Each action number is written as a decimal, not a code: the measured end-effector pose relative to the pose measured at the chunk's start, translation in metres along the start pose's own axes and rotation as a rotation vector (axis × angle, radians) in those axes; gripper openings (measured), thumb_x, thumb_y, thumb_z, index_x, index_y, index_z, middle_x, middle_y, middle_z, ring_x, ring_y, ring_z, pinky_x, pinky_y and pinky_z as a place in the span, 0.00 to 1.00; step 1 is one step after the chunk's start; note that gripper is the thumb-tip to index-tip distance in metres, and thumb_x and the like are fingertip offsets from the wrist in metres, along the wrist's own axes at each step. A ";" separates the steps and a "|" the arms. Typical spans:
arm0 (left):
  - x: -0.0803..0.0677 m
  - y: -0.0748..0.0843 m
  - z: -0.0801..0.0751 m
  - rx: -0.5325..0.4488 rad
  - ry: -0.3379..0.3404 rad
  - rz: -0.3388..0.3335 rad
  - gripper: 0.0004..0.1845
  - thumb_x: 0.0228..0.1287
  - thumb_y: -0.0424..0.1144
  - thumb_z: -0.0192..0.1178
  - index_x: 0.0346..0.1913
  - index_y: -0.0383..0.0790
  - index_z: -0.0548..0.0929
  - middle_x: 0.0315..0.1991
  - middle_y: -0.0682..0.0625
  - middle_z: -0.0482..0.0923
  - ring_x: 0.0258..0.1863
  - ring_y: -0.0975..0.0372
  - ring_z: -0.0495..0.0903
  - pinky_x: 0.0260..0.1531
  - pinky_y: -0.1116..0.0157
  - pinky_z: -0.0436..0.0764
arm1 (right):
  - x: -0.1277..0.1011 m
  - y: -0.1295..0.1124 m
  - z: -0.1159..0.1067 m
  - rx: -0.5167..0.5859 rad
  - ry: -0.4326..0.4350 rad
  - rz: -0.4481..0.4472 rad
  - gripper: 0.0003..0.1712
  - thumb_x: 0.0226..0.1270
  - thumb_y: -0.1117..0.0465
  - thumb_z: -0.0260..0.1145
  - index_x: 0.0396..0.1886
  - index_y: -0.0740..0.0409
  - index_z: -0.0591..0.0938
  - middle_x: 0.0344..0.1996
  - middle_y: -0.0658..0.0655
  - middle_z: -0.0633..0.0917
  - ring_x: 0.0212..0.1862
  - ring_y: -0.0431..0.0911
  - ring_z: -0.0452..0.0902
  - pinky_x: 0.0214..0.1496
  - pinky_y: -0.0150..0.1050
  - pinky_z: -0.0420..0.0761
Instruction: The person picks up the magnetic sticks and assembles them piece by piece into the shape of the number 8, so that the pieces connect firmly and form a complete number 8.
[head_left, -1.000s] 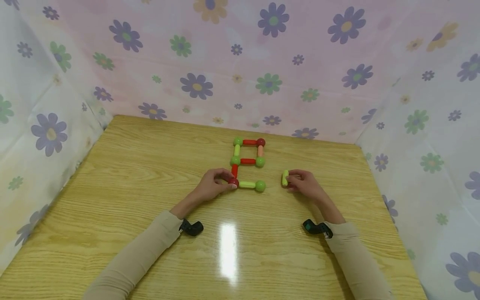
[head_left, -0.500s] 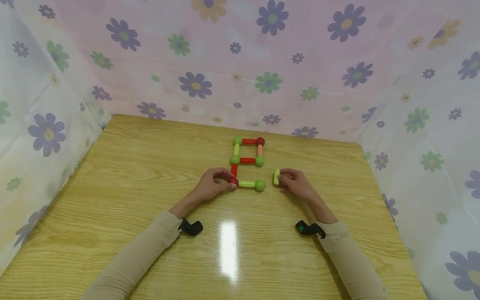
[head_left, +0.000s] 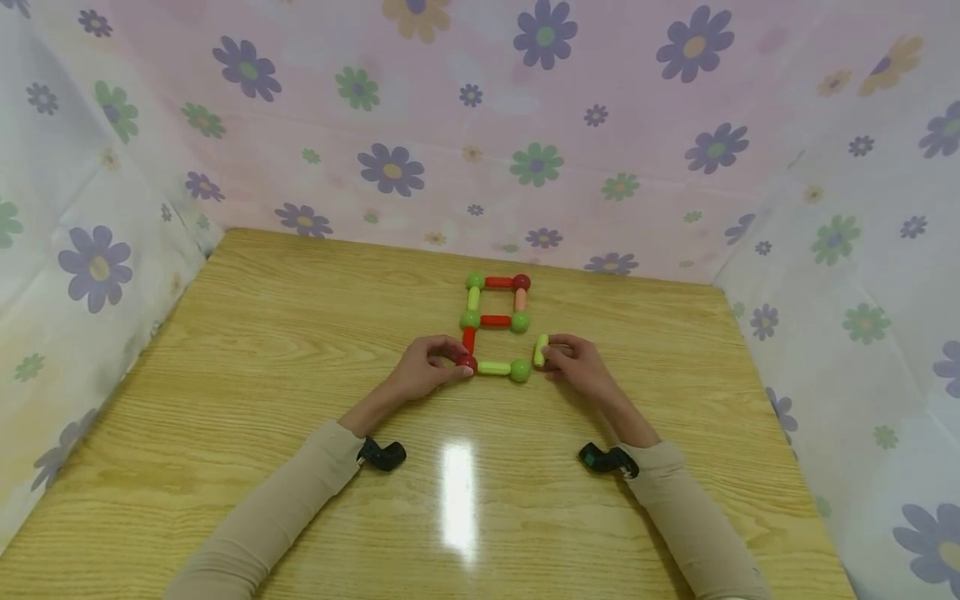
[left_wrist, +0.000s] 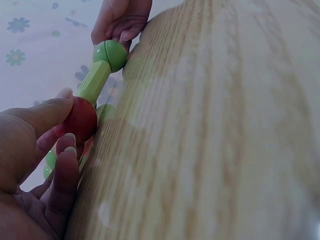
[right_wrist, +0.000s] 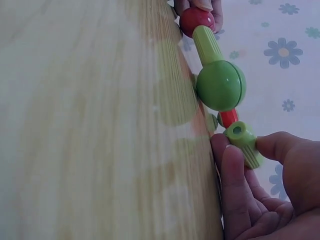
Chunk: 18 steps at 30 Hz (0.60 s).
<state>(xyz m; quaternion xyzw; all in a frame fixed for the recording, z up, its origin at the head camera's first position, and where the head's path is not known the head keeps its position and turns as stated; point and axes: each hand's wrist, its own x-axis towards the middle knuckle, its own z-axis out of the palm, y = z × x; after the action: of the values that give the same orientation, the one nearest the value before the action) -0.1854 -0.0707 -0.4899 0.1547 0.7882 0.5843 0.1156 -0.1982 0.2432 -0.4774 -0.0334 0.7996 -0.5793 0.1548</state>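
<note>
Wooden table (head_left: 262,400): your rod-and-ball figure (head_left: 495,321) has its upper square closed; the lower one has left and bottom sides only. Left hand (head_left: 423,371) pinches the red corner ball (head_left: 467,362). Right hand (head_left: 573,362) pinches the loose light-green rod (head_left: 539,351), just beside the green ball (head_left: 520,370). Right side unfilled, likely the last piece.

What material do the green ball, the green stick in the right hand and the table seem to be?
Green ball: likely glossy plastic, with a seam.
Green stick: probably matte plastic, ribbed, hole in its end.
Table: wood-grain surface, glossy with glare; possibly laminate.
</note>
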 end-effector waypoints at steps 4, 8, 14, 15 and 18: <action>0.001 0.000 -0.001 0.000 -0.005 0.001 0.15 0.63 0.40 0.73 0.50 0.40 0.86 0.44 0.46 0.85 0.42 0.59 0.80 0.37 0.68 0.77 | 0.003 -0.002 0.004 0.005 0.008 -0.009 0.28 0.81 0.59 0.57 0.70 0.73 0.68 0.56 0.74 0.82 0.39 0.36 0.85 0.40 0.31 0.84; 0.002 -0.002 -0.001 -0.001 -0.002 0.012 0.15 0.63 0.40 0.73 0.50 0.39 0.86 0.45 0.45 0.85 0.42 0.59 0.79 0.37 0.68 0.76 | 0.005 -0.002 0.007 0.002 0.023 -0.019 0.28 0.81 0.58 0.57 0.71 0.72 0.68 0.55 0.73 0.83 0.38 0.35 0.86 0.39 0.31 0.84; 0.002 -0.003 0.000 -0.016 0.000 0.023 0.17 0.63 0.38 0.72 0.52 0.34 0.85 0.47 0.39 0.85 0.41 0.54 0.79 0.34 0.69 0.75 | 0.007 -0.003 0.010 0.007 0.030 -0.019 0.28 0.81 0.57 0.57 0.70 0.71 0.69 0.56 0.71 0.84 0.39 0.35 0.86 0.38 0.31 0.84; 0.002 -0.003 0.000 -0.017 0.001 0.024 0.17 0.64 0.38 0.72 0.52 0.34 0.84 0.47 0.39 0.85 0.41 0.54 0.79 0.33 0.69 0.75 | 0.007 -0.004 0.011 0.006 0.033 -0.018 0.27 0.81 0.57 0.57 0.70 0.71 0.69 0.55 0.71 0.84 0.39 0.35 0.86 0.38 0.31 0.84; 0.001 -0.004 0.001 -0.015 0.002 0.019 0.17 0.63 0.38 0.72 0.52 0.35 0.85 0.47 0.40 0.85 0.41 0.55 0.79 0.34 0.69 0.75 | 0.007 -0.005 0.013 0.006 0.040 -0.011 0.27 0.81 0.58 0.57 0.69 0.71 0.70 0.55 0.71 0.84 0.38 0.35 0.85 0.39 0.31 0.84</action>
<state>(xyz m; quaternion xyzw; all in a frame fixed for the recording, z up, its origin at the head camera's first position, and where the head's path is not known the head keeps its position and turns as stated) -0.1867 -0.0707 -0.4940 0.1607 0.7825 0.5913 0.1105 -0.2021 0.2274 -0.4778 -0.0258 0.8005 -0.5832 0.1358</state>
